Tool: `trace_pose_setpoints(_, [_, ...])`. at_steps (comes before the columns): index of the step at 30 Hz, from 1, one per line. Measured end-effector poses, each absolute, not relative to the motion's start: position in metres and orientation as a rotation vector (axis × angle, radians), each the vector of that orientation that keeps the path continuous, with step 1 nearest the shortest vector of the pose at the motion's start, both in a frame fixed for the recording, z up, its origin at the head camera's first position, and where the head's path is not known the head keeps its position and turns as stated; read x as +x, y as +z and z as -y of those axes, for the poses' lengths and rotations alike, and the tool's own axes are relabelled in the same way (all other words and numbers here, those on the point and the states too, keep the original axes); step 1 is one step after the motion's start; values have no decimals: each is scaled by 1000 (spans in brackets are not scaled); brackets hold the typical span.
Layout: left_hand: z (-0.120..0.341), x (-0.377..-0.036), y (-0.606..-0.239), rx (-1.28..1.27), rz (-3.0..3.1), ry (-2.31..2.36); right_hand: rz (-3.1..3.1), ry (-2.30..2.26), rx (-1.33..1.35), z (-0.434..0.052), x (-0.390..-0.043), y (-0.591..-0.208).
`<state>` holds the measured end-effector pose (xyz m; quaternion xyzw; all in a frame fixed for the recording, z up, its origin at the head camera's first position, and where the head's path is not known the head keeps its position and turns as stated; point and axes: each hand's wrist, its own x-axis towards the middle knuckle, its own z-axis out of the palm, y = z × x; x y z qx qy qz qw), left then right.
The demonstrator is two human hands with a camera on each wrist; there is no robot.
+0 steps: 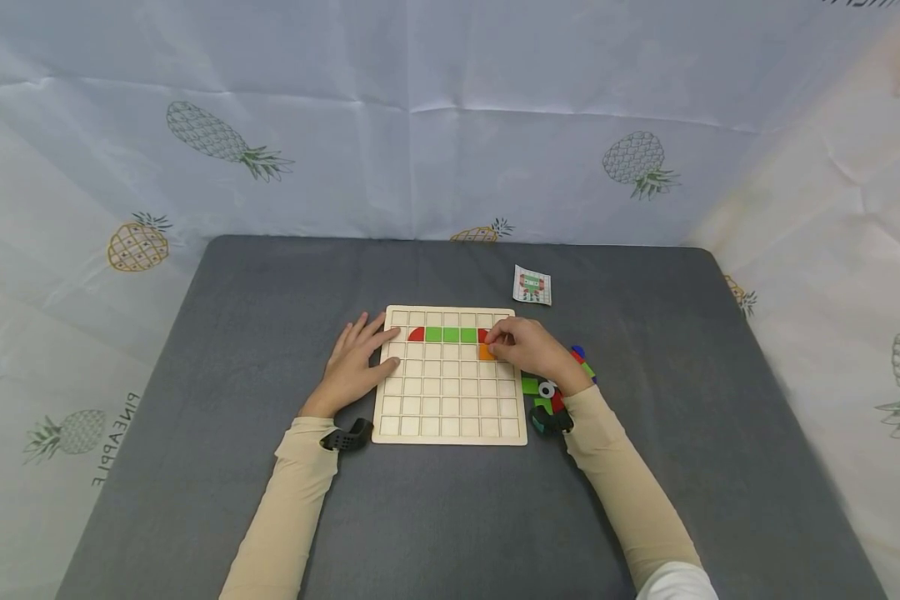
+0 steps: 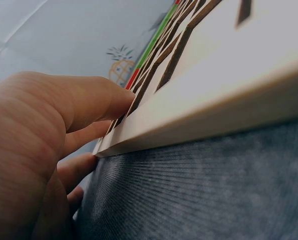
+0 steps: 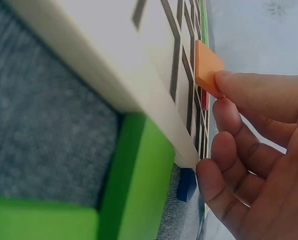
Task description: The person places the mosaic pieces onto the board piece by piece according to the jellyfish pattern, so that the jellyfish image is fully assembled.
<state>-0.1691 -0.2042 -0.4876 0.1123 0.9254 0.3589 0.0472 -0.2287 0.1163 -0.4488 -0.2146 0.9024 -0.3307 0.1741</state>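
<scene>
Grey tabletop [image 1: 450, 517], gridded board [image 1: 441, 388], left hand [image 1: 355, 362] spread on left edge, right hand [image 1: 532, 346] pinching orange square [image 3: 207, 66] at right

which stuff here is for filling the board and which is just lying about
Likely for the job:
wooden grid board
orange square tile, pinched in the right hand
green square tiles and red quarter-circle tile, on the board
loose coloured pieces beside it
picture card, perhaps the pattern

Just around, nothing loose looks stray:
pineapple-print backdrop
grey tabletop
black wristbands, worn
</scene>
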Motion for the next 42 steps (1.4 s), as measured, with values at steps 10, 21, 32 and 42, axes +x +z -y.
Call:
trace_pose_setpoints(10, [203,-170,-488,346,-2829,1083,-2576,-889,-624,-116,-229,-450])
trace_pose_setpoints(21, [201,-171,-489,343,-2824,1077,-2497,-1035,-606,-127,-226,-447])
trace_pose_setpoints(32, [204,-171,-488,344,-2819,1078,-2500,-1149,-539,-156,-220,-419])
trace_pose_setpoints(42, [205,-172,-490,341,-2822,1081,-2518,-1133,-449,-189,-215,-410])
